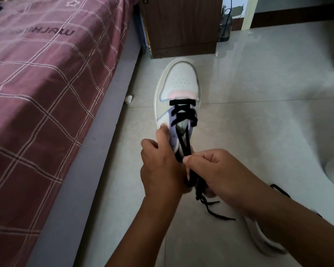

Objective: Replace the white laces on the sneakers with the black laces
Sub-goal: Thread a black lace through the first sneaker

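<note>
A white sneaker with pink and purple panels points away from me above the tiled floor. A black lace crosses its lower eyelets, and both loose ends run back toward me. My left hand grips the sneaker's purple collar from the left side. My right hand pinches the black lace ends just behind the tongue. The lace tails dangle below my hands. A second sneaker lies on the floor under my right forearm, mostly hidden. No white lace shows.
A bed with a maroon checked cover runs along the left. A dark wooden cabinet stands ahead. A crumpled white scrap lies by the bed base. A black lace piece lies on the floor at right.
</note>
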Available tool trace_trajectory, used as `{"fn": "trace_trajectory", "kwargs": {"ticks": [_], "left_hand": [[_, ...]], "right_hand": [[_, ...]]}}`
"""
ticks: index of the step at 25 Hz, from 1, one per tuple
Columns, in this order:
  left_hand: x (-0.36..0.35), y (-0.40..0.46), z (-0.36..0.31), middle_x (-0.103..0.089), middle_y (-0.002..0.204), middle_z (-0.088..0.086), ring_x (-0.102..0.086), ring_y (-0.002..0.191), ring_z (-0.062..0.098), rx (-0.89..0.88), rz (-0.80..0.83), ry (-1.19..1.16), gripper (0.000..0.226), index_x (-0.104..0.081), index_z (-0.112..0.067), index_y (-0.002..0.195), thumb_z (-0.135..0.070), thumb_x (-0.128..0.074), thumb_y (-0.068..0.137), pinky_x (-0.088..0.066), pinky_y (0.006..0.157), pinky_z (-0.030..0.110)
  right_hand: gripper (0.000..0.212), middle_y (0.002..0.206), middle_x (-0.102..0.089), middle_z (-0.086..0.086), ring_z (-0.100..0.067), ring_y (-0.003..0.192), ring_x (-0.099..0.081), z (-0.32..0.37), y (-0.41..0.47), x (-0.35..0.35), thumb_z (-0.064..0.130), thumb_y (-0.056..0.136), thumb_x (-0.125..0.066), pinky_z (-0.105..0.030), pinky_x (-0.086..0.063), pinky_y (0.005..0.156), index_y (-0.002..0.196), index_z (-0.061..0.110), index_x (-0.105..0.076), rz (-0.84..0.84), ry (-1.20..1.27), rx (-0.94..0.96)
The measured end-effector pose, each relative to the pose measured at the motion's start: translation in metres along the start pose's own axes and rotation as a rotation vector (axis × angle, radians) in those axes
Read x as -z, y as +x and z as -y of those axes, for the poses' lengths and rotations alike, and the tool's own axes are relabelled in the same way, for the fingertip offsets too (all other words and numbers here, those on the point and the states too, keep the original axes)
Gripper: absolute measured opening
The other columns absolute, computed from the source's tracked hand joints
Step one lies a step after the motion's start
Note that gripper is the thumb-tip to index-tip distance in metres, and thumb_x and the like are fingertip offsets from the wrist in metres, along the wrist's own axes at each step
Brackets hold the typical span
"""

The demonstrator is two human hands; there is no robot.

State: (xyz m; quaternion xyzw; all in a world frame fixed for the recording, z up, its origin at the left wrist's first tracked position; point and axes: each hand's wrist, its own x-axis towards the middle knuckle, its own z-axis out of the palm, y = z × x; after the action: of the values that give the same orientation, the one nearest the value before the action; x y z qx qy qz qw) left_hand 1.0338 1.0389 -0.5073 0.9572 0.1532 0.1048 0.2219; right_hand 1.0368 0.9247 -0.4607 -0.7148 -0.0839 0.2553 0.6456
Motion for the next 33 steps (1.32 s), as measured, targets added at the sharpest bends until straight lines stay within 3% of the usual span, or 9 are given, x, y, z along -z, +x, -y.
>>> {"fn": "trace_trajectory", "kwargs": {"ticks": [3,6,12,17,18,21,23,27,33], "left_hand": [[0.004,0.002,-0.006,-0.037,0.106,0.006,-0.051,0.09,0.023,-0.018,-0.047,0.01,0.064,-0.03,-0.021,0.138,-0.041,-0.061,0.086,-0.049,0.064,0.034],[0.002,0.0,-0.007,-0.039,0.105,0.009,-0.052,0.088,0.027,-0.012,-0.074,-0.127,0.066,-0.034,-0.019,0.135,-0.043,-0.063,0.08,-0.052,0.065,0.042],[-0.05,-0.018,0.026,-0.04,0.114,0.01,-0.055,0.094,0.03,0.205,0.386,-0.068,0.056,-0.022,-0.024,0.125,-0.035,-0.061,0.086,-0.051,0.079,0.039],[-0.121,-0.076,0.066,-0.027,0.141,0.017,-0.045,0.12,0.035,0.514,0.787,-0.098,0.072,-0.012,-0.017,0.144,-0.046,-0.051,0.091,-0.043,0.098,0.041],[-0.128,-0.083,0.069,-0.023,0.144,0.017,-0.042,0.124,0.034,0.551,0.839,-0.094,0.084,-0.008,-0.017,0.146,-0.052,-0.056,0.087,-0.043,0.099,0.041],[-0.135,-0.084,0.086,-0.014,0.146,0.014,-0.039,0.127,0.036,0.534,1.035,-0.109,0.107,-0.002,-0.019,0.147,-0.054,-0.071,0.074,-0.054,0.08,0.039],[-0.128,-0.067,0.107,-0.028,0.141,0.015,-0.049,0.118,0.033,0.48,1.2,-0.171,0.098,-0.012,-0.021,0.147,-0.038,-0.076,0.075,-0.058,0.075,0.04],[-0.116,-0.04,0.116,-0.062,0.108,0.006,-0.058,0.082,0.016,0.222,0.881,-0.285,0.025,-0.06,-0.014,0.114,-0.019,-0.058,0.09,-0.052,0.073,0.032],[-0.134,-0.048,0.097,-0.054,0.106,0.006,-0.055,0.092,0.02,-0.114,0.663,-0.087,0.02,-0.063,-0.013,0.106,-0.024,-0.058,0.09,-0.041,0.074,0.026]], "right_hand": [[0.04,0.041,-0.038,0.006,-0.006,0.034,-0.025,0.002,-0.015,-0.007,0.028,0.092,-0.046,-0.013,-0.021,0.033,0.052,0.019,-0.043,0.229,0.495,-0.289],[0.044,0.045,-0.036,0.009,-0.005,0.038,-0.028,0.004,-0.022,-0.016,0.036,0.092,-0.042,-0.015,-0.02,0.032,0.049,0.025,-0.04,0.391,0.696,-0.325],[0.039,0.065,-0.057,-0.009,-0.022,0.065,-0.055,-0.058,-0.004,-0.008,0.026,0.097,-0.044,-0.037,-0.045,0.069,0.068,0.003,-0.055,-0.084,-0.437,0.004],[0.039,0.059,-0.06,-0.015,-0.024,0.049,-0.055,-0.121,-0.047,-0.027,0.027,0.1,-0.041,-0.026,-0.047,0.053,0.071,0.007,-0.056,0.102,0.505,-0.648],[0.039,0.059,-0.062,-0.012,-0.021,0.05,-0.057,-0.133,-0.057,-0.027,0.031,0.1,-0.04,-0.024,-0.047,0.052,0.074,0.008,-0.057,0.19,0.492,-0.754],[0.05,0.08,-0.064,-0.004,-0.015,0.076,-0.061,-0.163,-0.061,-0.002,0.05,0.098,-0.034,-0.023,-0.042,0.065,0.087,0.009,-0.061,0.615,-0.554,-0.653],[0.043,0.106,-0.063,-0.009,-0.022,0.099,-0.058,-0.179,-0.037,0.021,0.047,0.097,-0.039,-0.027,-0.038,0.073,0.102,0.011,-0.061,0.555,-1.011,-0.492],[0.012,0.091,-0.062,0.001,-0.018,0.088,-0.058,-0.202,0.024,0.025,0.026,0.092,-0.056,-0.026,-0.041,0.072,0.096,0.017,-0.062,-0.012,-0.711,-0.272],[0.012,0.082,-0.05,0.002,-0.013,0.073,-0.048,-0.223,0.049,-0.003,0.021,0.087,-0.063,-0.025,-0.032,0.062,0.079,0.017,-0.055,-0.065,-0.701,-0.238]]}}
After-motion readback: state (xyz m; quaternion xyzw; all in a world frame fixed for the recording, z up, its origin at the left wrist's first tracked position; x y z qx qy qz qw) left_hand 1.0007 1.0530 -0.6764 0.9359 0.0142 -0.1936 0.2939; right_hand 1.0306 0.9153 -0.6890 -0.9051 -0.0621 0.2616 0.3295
